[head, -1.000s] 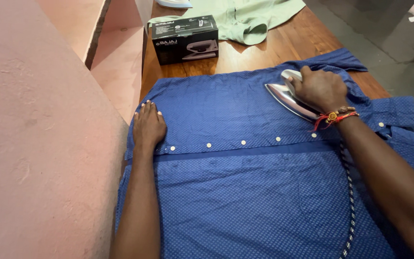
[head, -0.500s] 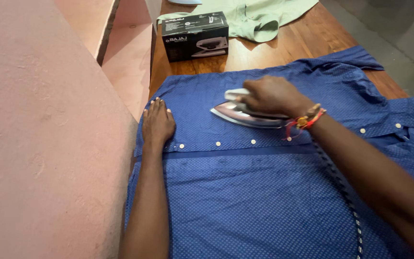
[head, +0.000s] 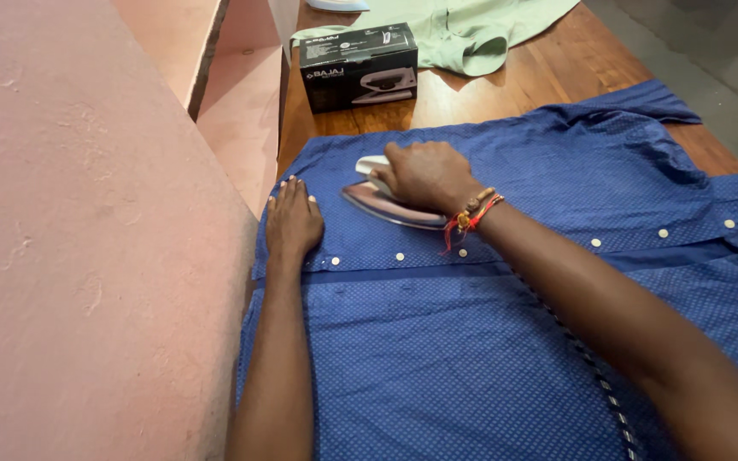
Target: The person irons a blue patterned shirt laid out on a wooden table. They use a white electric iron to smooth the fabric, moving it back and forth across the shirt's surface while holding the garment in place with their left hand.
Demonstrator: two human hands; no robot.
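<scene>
Fingers: right hand (head: 424, 175) wrapped around the iron (head: 386, 201) handle; left hand (head: 294, 224) flat, fingers together, pinning the blue shirt (head: 471, 341) at centre-left. Change: the iron has slid from right of frame to just beside the left hand; that stretch looks pressed. Count: one iron, one black box (head: 359, 67), one green shirt (head: 463, 30) at top, two shirts total.

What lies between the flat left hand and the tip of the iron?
Only bare blue shirt fabric: in the head view a narrow strip of cloth separates the left hand from the iron, gripped by the right hand.
</scene>
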